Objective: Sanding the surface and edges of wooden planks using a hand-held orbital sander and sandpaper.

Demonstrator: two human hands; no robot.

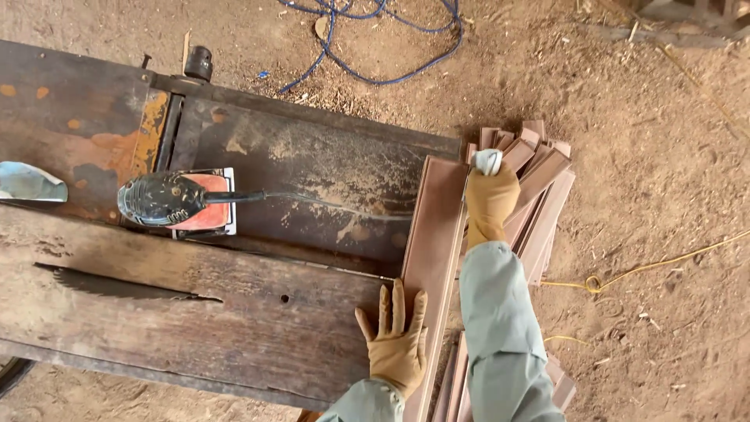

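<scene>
Gloved hands on a reddish-brown plank [434, 234] at the saw surface [195, 328].

Plank long, flat, smooth-faced, dusty pink-brown — lying at the surface's end, above a stack of like planks [547, 187] on the dirt floor. Left hand [397, 344] spread flat, fingers open, pressing the plank's near end and the surface edge. Right hand [491, 199] closed around a white rag [488, 160], at the plank's far edge. Power sander [176, 199] rests well apart — blue cable [375, 47] beyond.
</scene>
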